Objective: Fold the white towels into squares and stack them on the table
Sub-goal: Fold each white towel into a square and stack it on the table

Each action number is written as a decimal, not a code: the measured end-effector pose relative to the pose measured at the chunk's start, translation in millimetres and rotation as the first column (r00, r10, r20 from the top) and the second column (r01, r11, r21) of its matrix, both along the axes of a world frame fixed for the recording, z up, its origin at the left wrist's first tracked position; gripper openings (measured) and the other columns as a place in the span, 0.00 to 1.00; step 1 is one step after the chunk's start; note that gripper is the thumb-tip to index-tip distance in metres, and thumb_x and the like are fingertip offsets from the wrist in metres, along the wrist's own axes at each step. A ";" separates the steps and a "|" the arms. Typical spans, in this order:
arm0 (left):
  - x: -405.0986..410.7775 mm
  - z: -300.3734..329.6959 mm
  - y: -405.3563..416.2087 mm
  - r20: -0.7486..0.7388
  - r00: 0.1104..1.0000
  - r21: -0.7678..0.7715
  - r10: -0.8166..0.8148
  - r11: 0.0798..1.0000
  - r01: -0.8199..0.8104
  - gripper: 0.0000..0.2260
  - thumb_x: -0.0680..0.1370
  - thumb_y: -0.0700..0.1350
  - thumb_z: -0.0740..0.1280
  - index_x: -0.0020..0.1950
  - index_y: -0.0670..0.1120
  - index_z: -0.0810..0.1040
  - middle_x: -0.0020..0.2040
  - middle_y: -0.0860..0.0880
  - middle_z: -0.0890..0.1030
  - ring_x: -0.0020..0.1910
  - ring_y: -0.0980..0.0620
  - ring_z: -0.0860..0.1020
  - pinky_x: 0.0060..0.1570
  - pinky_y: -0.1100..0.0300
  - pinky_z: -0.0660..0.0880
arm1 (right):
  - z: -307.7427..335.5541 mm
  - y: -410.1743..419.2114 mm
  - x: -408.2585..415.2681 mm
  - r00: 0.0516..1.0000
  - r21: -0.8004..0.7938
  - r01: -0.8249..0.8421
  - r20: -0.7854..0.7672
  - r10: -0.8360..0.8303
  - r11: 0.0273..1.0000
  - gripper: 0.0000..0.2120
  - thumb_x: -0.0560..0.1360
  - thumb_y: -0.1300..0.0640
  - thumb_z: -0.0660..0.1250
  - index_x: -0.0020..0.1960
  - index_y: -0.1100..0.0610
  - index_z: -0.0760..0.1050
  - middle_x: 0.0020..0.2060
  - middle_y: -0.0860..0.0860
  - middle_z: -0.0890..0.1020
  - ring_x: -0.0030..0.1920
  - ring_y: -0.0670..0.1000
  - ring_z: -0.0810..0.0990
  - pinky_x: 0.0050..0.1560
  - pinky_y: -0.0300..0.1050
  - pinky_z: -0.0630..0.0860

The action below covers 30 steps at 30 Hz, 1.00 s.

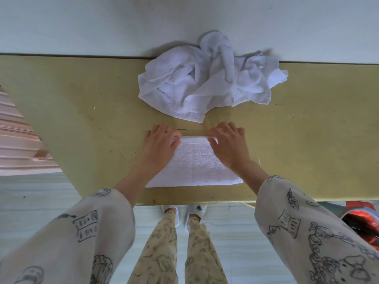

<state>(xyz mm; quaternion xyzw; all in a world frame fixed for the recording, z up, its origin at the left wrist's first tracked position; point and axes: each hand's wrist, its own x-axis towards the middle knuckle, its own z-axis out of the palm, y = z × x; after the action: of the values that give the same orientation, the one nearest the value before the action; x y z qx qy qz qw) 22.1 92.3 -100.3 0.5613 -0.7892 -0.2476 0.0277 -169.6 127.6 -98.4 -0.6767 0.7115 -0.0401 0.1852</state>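
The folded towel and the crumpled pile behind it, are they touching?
Apart. The head view shows a strip of bare table between the folded towel and the crumpled pile.

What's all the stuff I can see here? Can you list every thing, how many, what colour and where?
folded towel: one, white, flat on the table near its front edge, between the hands
towel pile: one crumpled heap, white, at the table's far edge against the wall; number of towels in it cannot be told
table: one, yellowish top, across the middle
wall: pale, behind the table
floor: pale, below the table
red bag: one, red-orange, lower right, partly out of view
shoes: two, white, under the table's edge
left hand: pinches the towel's far left corner
right hand: pinches the far right corner
sleeves: two, cream with black drawings
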 end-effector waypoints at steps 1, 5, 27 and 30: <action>-5.4 -1.9 -0.5 -0.001 1.000 0.007 -0.003 1.000 0.003 0.07 0.78 0.47 0.63 0.52 0.47 0.78 0.53 0.47 0.76 0.56 0.47 0.70 0.56 0.56 0.62 | -2.3 -2.1 4.0 1.000 -0.007 -0.015 -0.009 0.014 1.000 0.08 0.77 0.56 0.63 0.52 0.56 0.79 0.52 0.54 0.78 0.55 0.56 0.74 0.56 0.51 0.64; -13.2 -5.4 -4.1 -0.012 0.998 0.069 0.067 0.995 -0.066 0.07 0.75 0.48 0.66 0.51 0.47 0.78 0.52 0.49 0.76 0.57 0.48 0.69 0.58 0.56 0.60 | -8.5 -6.2 13.1 1.000 -0.017 -0.008 -0.017 0.008 1.000 0.08 0.76 0.58 0.62 0.47 0.59 0.78 0.48 0.54 0.78 0.52 0.56 0.73 0.53 0.51 0.64; -2.5 -18.6 25.9 0.008 1.000 -0.352 0.022 0.936 -0.017 0.11 0.74 0.35 0.61 0.54 0.45 0.73 0.51 0.47 0.77 0.51 0.45 0.75 0.55 0.53 0.64 | -14.8 6.8 24.3 0.992 -0.314 0.116 -0.002 -0.123 0.942 0.07 0.75 0.61 0.59 0.47 0.59 0.75 0.45 0.54 0.79 0.46 0.56 0.76 0.51 0.51 0.68; 4.5 -29.0 56.8 0.051 0.994 -0.307 -0.092 0.946 0.103 0.16 0.77 0.39 0.57 0.64 0.44 0.69 0.65 0.45 0.73 0.67 0.46 0.68 0.67 0.45 0.60 | -27.0 37.3 38.3 1.000 -0.291 -0.015 -0.004 0.014 0.957 0.16 0.77 0.56 0.56 0.62 0.61 0.71 0.61 0.57 0.76 0.64 0.56 0.71 0.67 0.56 0.62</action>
<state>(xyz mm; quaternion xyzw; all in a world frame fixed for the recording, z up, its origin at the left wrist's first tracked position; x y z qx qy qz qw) 26.6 149.1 -129.4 0.5148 -0.8454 -0.1117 0.0888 -131.3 164.8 -125.4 -0.7018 0.6930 -0.1424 0.0833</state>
